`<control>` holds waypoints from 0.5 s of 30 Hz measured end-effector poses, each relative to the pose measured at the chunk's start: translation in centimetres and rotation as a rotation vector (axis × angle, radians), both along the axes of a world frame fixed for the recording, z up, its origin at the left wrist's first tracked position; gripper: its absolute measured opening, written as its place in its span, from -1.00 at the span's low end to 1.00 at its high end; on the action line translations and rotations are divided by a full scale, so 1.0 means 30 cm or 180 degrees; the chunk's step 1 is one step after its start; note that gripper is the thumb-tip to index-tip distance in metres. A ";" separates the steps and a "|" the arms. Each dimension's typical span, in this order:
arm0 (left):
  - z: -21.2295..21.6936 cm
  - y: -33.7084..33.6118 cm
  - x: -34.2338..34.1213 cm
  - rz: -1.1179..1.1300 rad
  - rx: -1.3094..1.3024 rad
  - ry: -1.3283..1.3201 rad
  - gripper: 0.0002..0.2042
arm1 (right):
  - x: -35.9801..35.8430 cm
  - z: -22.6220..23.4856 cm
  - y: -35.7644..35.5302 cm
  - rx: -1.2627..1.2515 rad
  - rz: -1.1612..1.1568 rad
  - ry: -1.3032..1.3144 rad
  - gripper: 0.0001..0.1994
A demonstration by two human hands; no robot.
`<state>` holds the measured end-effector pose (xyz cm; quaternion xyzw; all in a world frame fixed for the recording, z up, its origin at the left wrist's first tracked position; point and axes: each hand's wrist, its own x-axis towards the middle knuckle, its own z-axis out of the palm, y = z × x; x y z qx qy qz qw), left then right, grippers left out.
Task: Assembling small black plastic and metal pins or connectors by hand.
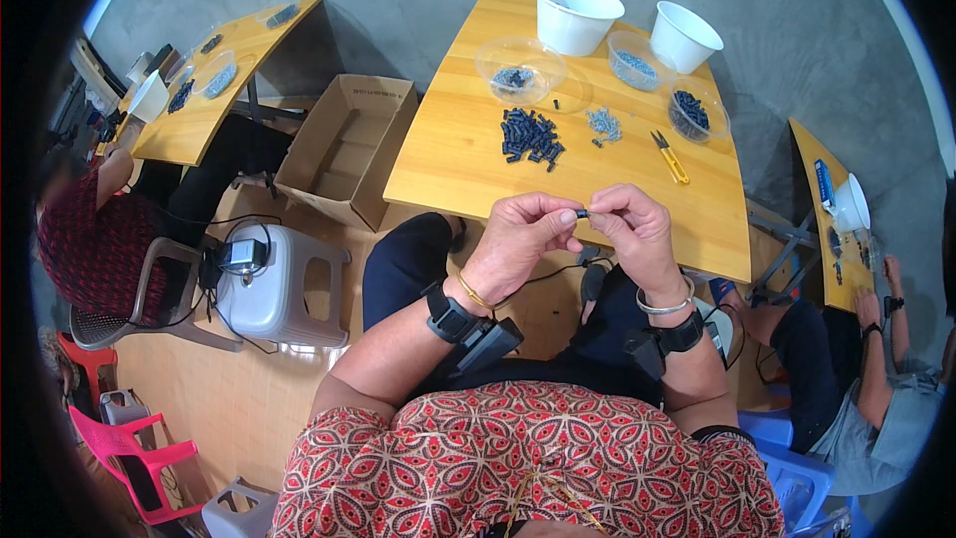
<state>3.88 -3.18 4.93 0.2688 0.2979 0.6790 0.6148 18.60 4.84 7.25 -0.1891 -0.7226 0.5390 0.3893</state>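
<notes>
- The left hand (518, 239) and the right hand (632, 229) meet above the person's lap, just in front of the near edge of the wooden worktop (448, 159).
- Between them sits a small dark piece (582, 212) — the left grip is pinched on one end with thumb and forefinger, the right grip is pinched on the other end, so both hands are grasping the same piece.
- Each wrist wears a black strap; a bangle shows on each wrist too.
- On the worktop, well apart from the hands, lies a heap of dark blue pieces (530, 134), and just right of it a small cluster of pale grey pieces (603, 124).
- A yellow-handled snipper (670, 156) lies right of the grey cluster.
- At the far edge stand two white tubs (576, 15) and clear shallow bowls (520, 70) — some with dark or grey bits inside.
- An open cardboard box (344, 149) stands on the floor to the left of the worktop.
</notes>
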 end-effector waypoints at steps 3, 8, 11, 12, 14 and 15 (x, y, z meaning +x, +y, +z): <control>-0.006 -0.001 -0.012 -0.0088 0.0051 0.0148 -0.90 | -0.006 0.017 -0.004 0.0494 -0.0037 -0.0208 -0.91; -0.013 0.005 -0.027 -0.0266 -0.0056 -0.0124 -0.91 | -0.013 0.000 0.006 0.0921 -0.0098 -0.0275 -0.91; -0.023 0.003 -0.033 -0.0300 -0.0115 -0.0334 -0.91 | -0.017 -0.026 -0.007 0.0759 -0.0168 -0.0198 -0.82; -0.025 0.001 -0.034 -0.0289 -0.0132 -0.0471 -0.91 | -0.017 -0.031 -0.017 0.0489 -0.0226 -0.0156 -0.76; -0.027 -0.001 -0.039 -0.0250 -0.0121 -0.0494 -0.91 | 0.002 -0.021 -0.013 0.0809 -0.0240 -0.0410 -0.70; -0.027 -0.002 -0.040 -0.0214 -0.0112 -0.0518 -0.90 | 0.009 -0.013 -0.014 0.1126 -0.0257 -0.0665 -0.63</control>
